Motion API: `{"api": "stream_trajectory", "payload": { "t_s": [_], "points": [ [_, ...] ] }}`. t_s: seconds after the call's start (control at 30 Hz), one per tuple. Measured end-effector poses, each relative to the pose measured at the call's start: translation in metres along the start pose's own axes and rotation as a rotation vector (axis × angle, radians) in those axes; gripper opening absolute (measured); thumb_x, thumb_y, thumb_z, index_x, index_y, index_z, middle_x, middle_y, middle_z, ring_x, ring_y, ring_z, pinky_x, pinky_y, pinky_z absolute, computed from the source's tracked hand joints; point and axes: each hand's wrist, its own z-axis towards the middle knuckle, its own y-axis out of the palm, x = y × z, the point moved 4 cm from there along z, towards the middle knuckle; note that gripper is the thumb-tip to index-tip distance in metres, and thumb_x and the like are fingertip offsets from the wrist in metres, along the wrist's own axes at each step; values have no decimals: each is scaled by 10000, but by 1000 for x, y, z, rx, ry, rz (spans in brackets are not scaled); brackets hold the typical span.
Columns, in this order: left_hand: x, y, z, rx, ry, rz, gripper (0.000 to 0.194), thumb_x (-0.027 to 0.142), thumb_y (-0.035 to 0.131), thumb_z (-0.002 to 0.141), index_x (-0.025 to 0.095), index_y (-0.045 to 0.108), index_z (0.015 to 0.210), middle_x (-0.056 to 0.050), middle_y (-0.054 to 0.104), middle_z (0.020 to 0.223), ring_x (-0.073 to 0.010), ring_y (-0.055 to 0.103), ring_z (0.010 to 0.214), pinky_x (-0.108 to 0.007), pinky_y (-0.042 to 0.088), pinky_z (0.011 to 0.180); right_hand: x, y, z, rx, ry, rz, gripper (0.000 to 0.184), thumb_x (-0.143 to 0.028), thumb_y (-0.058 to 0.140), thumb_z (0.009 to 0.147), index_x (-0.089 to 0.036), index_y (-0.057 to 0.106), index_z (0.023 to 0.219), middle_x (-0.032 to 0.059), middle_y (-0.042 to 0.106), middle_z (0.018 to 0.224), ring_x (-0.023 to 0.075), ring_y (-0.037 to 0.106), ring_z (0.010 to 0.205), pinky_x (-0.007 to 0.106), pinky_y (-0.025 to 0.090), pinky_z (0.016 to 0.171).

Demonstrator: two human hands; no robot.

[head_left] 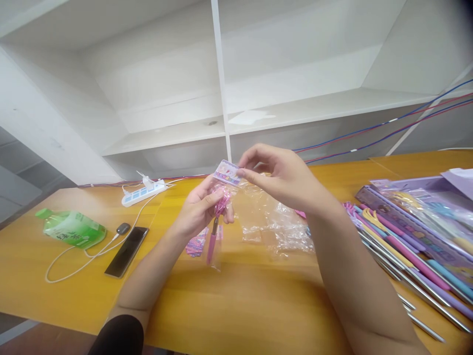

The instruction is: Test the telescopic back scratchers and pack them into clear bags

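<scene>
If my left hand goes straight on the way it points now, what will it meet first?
Probably the small card at the right hand's fingertips, just ahead of the left hand; they may touch already, as depth is unclear.

The table [236, 305] is orange-brown with wood grain. The bottle [76, 228] is green with white markings and a green cap. The phone [126, 252] is black, the power strip [144, 193] white and blue. The card [227, 172] is lilac with a printed picture; the pen [212, 244] is pink and silver.
</scene>
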Motion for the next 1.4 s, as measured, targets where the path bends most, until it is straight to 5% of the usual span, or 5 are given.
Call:
{"api": "stream_trajectory", "payload": {
  "t_s": [0.3,0.47,0.7,0.93,1.4],
  "points": [
    [-3,-2,1,38,-36,5,455,321,710,1006,213,620,1439,-4,708,698,-149,716,607,-204,526,569,-3,2,0,71,-72,-89,94,-250,748,949,-192,739,1023,21,754,997,130,695,860,299,577,815],
    [0,-2,5,16,14,62,588,568,680,983,145,642,1390,-48,736,690,-174,715,580,-236,553,573,-6,4,-2,60,-102,-184,102,-231,717,956,-214,771,1041,23,743,1051,129,678,870,296,591,777],
    [-7,-4,8,75,-17,90,533,600,668,1003,191,625,1343,-55,797,909,-188,765,576,-257,594,557,-6,3,-3,91,-168,-294,161,-197,663,960,-215,775,1074,39,719,1033,138,666,848,314,583,776],
    [-24,-4,13,25,-78,50,482,591,712,984,241,600,1296,-99,820,1101,-224,802,629,-318,653,612,5,8,1,16,-63,-200,121,-244,686,927,-213,768,1010,37,729,1045,140,656,853,300,561,734],
    [-10,-12,8,325,155,-26,307,450,825,927,175,688,916,-37,793,933,-182,800,841,-350,693,834,1,15,-1,-63,-91,-192,130,-264,667,976,-215,732,1077,42,733,1103,153,671,941,314,554,794]
  ]
}}
